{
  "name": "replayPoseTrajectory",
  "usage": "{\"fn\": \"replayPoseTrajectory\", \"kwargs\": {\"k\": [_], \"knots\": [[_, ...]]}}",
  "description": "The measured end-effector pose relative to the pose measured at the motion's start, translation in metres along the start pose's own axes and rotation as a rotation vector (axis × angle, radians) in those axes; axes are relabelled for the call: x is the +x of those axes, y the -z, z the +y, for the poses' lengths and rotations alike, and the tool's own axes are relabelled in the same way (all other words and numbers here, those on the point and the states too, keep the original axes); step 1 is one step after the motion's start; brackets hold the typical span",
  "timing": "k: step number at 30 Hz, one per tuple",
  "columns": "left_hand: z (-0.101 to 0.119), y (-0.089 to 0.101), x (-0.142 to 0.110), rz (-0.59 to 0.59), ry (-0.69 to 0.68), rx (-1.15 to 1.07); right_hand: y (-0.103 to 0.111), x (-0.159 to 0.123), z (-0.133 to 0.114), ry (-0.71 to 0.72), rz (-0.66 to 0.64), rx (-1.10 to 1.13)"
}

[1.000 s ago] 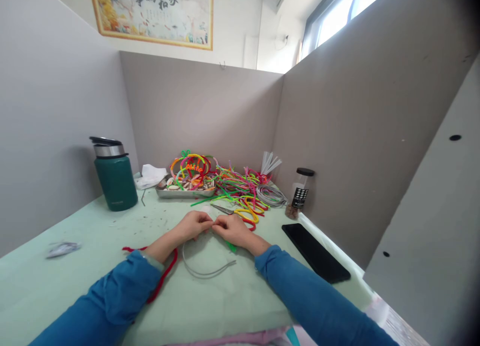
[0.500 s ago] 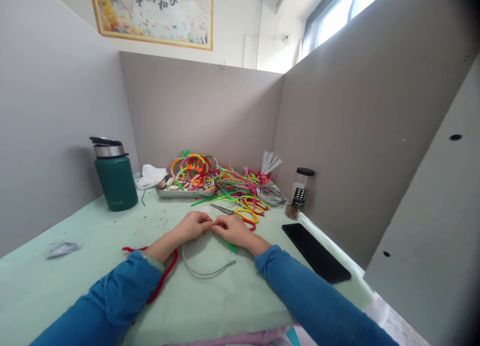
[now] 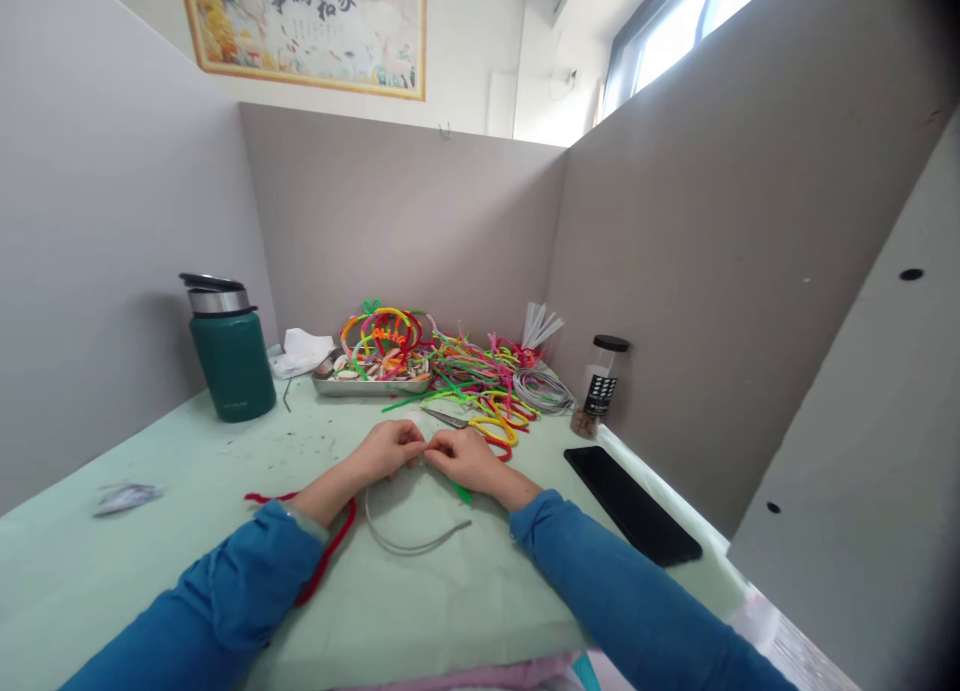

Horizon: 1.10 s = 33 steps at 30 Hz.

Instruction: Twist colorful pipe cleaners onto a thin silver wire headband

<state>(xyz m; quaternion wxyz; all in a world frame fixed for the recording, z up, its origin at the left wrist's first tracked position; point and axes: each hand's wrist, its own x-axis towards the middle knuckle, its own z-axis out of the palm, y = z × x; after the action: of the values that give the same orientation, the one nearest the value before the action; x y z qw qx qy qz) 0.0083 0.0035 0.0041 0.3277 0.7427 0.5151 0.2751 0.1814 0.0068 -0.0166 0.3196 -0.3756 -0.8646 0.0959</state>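
Note:
My left hand (image 3: 388, 449) and my right hand (image 3: 463, 458) meet above the middle of the table, fingertips pinched together. Whatever lies between the fingers is too small or hidden to name. Just below them a thin grey headband (image 3: 409, 551) lies curved on the cloth, one end passing under my left hand. A bit of green pipe cleaner (image 3: 462, 492) shows beneath my right hand. Under my left forearm runs a red pipe cleaner (image 3: 330, 561). Scissors (image 3: 450, 418) with yellow and red handles lie just beyond my right hand.
At the back stand a metal tray (image 3: 367, 387) with wooden pieces and fuzzy headbands, a heap of colourful pipe cleaners (image 3: 480, 366) and coiled grey bands (image 3: 544, 391). A green bottle (image 3: 231, 366) is at left; a jar (image 3: 598, 391) and black phone (image 3: 630, 506) are at right.

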Motion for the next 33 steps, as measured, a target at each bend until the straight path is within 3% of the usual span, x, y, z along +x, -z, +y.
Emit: {"fn": "replayPoseTrajectory", "kwargs": {"k": [33], "knots": [[-0.0001, 0.0017, -0.0017, -0.003, -0.040, -0.007, 0.0000, 0.0000, 0.0011, -0.003, -0.003, -0.003]]}}
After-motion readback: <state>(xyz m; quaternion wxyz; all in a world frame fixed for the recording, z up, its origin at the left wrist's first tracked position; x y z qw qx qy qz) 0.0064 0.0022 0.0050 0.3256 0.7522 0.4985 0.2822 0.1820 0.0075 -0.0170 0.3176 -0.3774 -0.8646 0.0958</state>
